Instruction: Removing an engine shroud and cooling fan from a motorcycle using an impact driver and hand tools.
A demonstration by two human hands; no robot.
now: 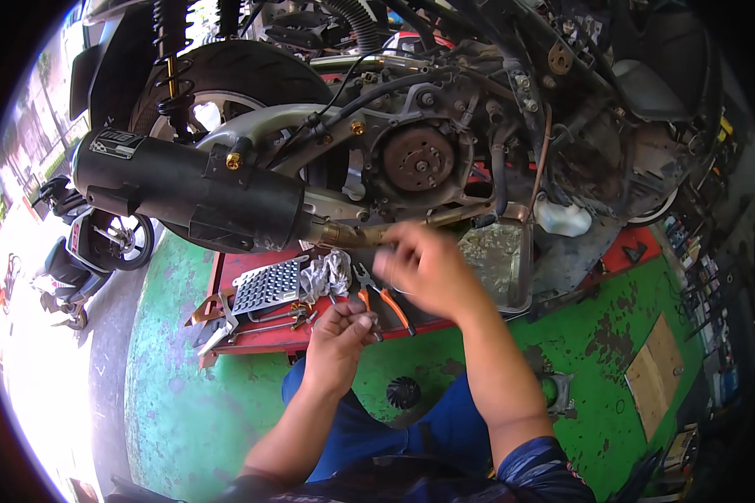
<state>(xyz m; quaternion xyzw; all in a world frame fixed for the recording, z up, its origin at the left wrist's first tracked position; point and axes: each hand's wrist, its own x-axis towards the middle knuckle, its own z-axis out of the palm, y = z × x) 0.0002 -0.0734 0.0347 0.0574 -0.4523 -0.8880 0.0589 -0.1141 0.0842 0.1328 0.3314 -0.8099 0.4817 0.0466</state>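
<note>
Fingertips pressed together, my left hand (337,345) is over the front edge of the red work stand (264,342). Something small and dark is at its fingertips, too little to name. To its right and higher, my right hand (432,270) is smeared by motion below the exhaust pipe (356,236); its fingers cannot be read. Between the hands lie pliers with orange handles (398,313). A crumpled grey-white rag (331,275) is just beyond my left hand, beside a perforated metal plate (268,287). Above stands the motorcycle's engine with a round rusty-brown disc (419,159).
A black muffler (193,197) juts out at the left, near the rear tyre (260,71). A metal tray (524,277) stands right of my right hand. A black finned wheel (403,392) is on the green floor between my legs. Another motorcycle (88,251) is parked far left.
</note>
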